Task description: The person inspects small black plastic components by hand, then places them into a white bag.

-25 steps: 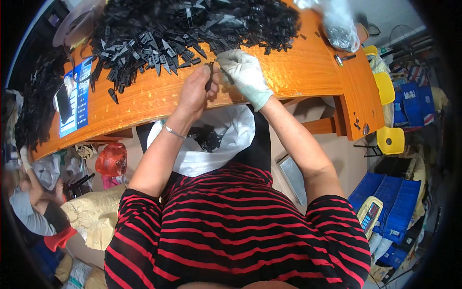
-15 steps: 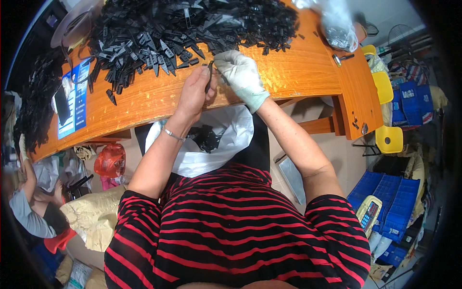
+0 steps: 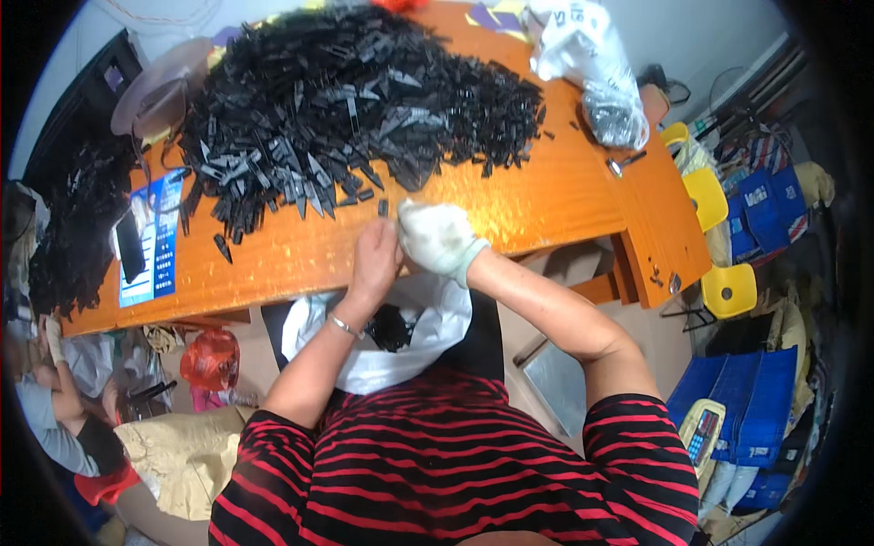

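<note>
My bare left hand (image 3: 375,259) is closed above the table's near edge, a bracelet on its wrist. A small black plastic piece (image 3: 383,207) shows at its fingertips; the rest of its grip is hidden. Against it presses my right hand (image 3: 437,238), in a white glove, with fingers curled closed. What the gloved fingers hold, if anything, cannot be seen. Just beyond both hands spreads a big heap of black plastic pieces (image 3: 319,118), many of them pointed. Below the hands, at my lap, an open white bag (image 3: 309,332) has black pieces (image 3: 391,328) inside.
The wooden table (image 3: 546,205) carries a blue printed sheet (image 3: 164,241), a phone (image 3: 130,246) and a bagged bundle (image 3: 610,118). Further black pieces (image 3: 77,237) lie at left, where another person's hand (image 3: 53,329) reaches. Yellow chairs (image 3: 728,289) and blue bins (image 3: 737,396) stand right.
My view has tilted up, so the table sits lower in it. The hands have drawn nearer the table's edge and closer together. The dark piece seen in my left hand is now mostly hidden.
</note>
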Demonstrator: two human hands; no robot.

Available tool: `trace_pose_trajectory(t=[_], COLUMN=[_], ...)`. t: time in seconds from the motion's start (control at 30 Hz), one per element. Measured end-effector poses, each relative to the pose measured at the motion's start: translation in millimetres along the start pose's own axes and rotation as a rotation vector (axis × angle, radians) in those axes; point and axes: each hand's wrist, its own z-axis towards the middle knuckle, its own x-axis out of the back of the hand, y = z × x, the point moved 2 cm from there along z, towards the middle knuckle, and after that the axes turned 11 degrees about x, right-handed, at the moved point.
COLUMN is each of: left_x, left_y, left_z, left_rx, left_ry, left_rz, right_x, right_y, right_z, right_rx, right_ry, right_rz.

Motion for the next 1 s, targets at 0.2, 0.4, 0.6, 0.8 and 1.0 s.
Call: trace_pose_trajectory(t=[0.2,0.4,0.6,0.8,1.0], left_x=[-13.2,-10.8,12.4,15.3,16.5], left_y=[-0.1,-15.9,29.5,19.9,4.1], left_z=[-12.3,-3.2,-7.8,-19.4,-40.2], left_rx=[0.148,0.333,0.239,0.186,0.227], left_ry=[0.030,0.005,-0.038,-0.058,-0.177], left_rz=[-0.239,-0.340,-0.228,-0.260,-0.261], right_x=[1.8,-4.1,2.3,-20.1,0.5], right_y=[0.9,-1.1,-4.7,28.4,10.3], right_z=[-2.9,-10.6,13.8,-5.0,-33.8], right_rx=[0.069,-0.002,-0.075,0.067,-0.560], right_ry=[-0.177,-0.139,0.013,0.100,-0.106], right_rz=[0.037,0.088,0.192,0.354,1.361])
